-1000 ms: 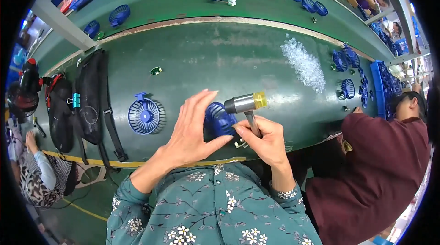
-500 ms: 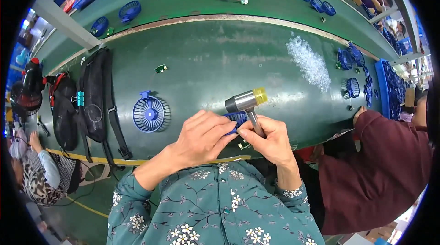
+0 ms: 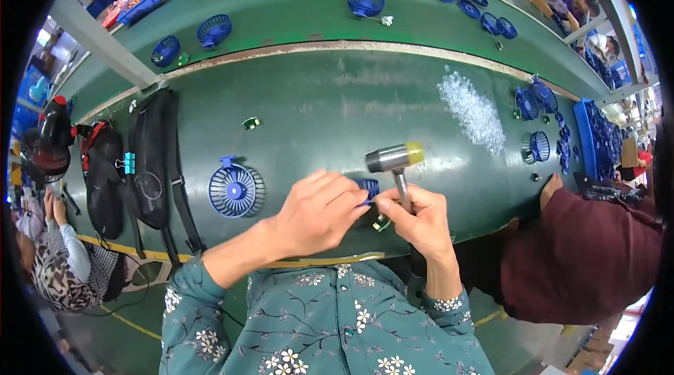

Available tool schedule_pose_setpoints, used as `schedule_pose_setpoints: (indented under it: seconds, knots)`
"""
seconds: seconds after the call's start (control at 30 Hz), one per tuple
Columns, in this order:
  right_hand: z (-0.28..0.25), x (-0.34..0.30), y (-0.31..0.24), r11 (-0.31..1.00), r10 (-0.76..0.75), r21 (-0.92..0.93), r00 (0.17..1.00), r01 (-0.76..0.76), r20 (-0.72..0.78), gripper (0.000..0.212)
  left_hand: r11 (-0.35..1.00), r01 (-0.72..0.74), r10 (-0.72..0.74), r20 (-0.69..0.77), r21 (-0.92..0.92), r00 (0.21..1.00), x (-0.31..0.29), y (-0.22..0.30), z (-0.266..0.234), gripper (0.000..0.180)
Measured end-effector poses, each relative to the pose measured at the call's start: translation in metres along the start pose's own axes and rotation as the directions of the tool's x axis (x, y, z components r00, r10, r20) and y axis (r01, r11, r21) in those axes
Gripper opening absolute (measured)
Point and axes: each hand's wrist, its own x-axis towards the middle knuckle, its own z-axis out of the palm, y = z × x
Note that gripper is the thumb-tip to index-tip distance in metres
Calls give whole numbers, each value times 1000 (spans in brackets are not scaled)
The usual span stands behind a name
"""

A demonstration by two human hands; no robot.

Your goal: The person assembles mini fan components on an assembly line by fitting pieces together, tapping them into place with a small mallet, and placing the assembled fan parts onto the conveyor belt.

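My left hand [image 3: 314,212] is closed, its fingertips pinching the edge of a small blue slatted fan housing [image 3: 368,185], much of it hidden behind the fingers. My right hand [image 3: 421,224] grips the metal handle of a mallet [image 3: 395,158]; the head, dark at one end and yellow at the other, points up past the fist. The right thumb and forefinger meet the housing's edge too. Just below them hangs a small green circuit board [image 3: 381,222]. To the left, another blue fan housing [image 3: 234,191] lies on the green table, with a green board [image 3: 250,123] beyond it.
Clear plastic bits [image 3: 472,112] lie heaped at the right. A black backpack [image 3: 149,157] and a dark desk fan [image 3: 48,143] occupy the left side. Beyond a raised strip, a green belt [image 3: 295,13] carries blue housings. A person in a maroon sleeve [image 3: 583,255] sits close on the right.
The whole view has shifted, so the table sits lower. My right hand and the mallet have moved slightly right. The person at far left has brought both hands together.
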Motion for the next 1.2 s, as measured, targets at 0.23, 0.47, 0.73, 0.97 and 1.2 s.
schedule_pose_setpoints:
  seconds: [0.23, 0.47, 0.73, 0.97, 1.2]
  knots:
    - [-7, -4, -19, 985, -174, -42, 920, 170, -350, 10, 832, -201, 251, -28, 517, 968, 83, -113, -30, 33]
    - [-11, -20, -1, 733, -649, -136, 625, 667, -434, 19, 729, 222, -246, -54, 648, 968, 63, -189, -64, 37]
    - [-7, -10, 16, 878, -430, 38, 822, 477, -374, 32, 343, 744, -667, -409, 573, 623, 0, -288, -145, 56]
    - [4, 3, -6, 983, -151, 45, 918, 179, -368, 26, 487, 616, -581, -297, 619, 758, 16, -273, -120, 44]
    - [4, 46, -4, 971, -6, -238, 998, -8, -55, 35, 771, 610, -613, -47, 181, 789, 27, -130, -60, 23]
